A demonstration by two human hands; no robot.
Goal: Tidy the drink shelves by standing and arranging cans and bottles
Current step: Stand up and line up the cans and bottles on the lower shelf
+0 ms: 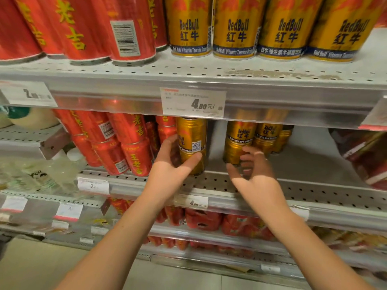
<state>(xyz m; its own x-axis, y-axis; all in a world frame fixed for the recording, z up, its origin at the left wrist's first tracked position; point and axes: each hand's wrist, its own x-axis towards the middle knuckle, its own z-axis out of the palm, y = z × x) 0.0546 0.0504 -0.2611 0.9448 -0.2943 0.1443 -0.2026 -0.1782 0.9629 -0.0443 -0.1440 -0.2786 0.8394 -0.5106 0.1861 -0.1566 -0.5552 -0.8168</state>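
**Gold can stack** (192,141): middle shelf (314,191), directly below the 4.00 price tag (193,104). Two cans, one atop the other. Left hand (171,166) is clamped round the join, thumb across the front, probably to keep both cans aligned while the stack is shifted.

**Second gold stack** (237,143): below and right of the tag. Right hand (254,172) is curled at its lower can — blurred, so the grip cannot be told.

**Red cans** (125,143): below-left of the tag — stacked two high.

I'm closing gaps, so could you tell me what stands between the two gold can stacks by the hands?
Nothing: the head view shows only bare perforated grey metal shelf there.
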